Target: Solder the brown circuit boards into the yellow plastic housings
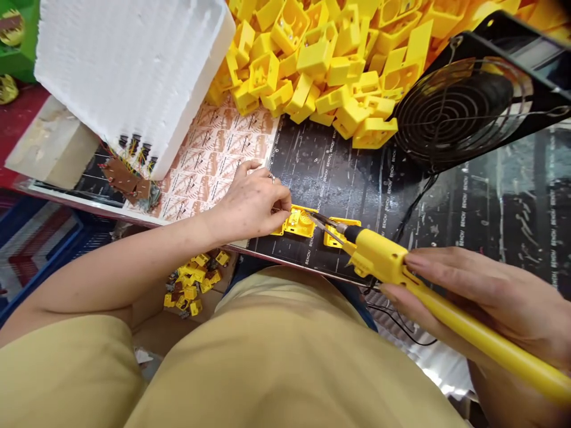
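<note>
My right hand [482, 297] is wrapped round a yellow soldering iron [383, 255], whose metal tip points left. The tip reaches the near right part of a small open yellow plastic housing [301, 221] on the bench; whether it touches cannot be made out. At that housing's left side, my left hand [256, 202] is closed in a pinch, and what lies between its fingertips is hidden. Beneath those fingers shows a bit more yellow plastic. A second open housing [334, 233] lies just to the right, partly behind the iron.
Many yellow housings [312, 59] are heaped at the back. A black fan [455, 113] stands at the right. White foam [134, 65] with wired parts [134, 148] and brown boards [127, 178] sits at the left. Below the bench edge lie more yellow pieces [191, 279].
</note>
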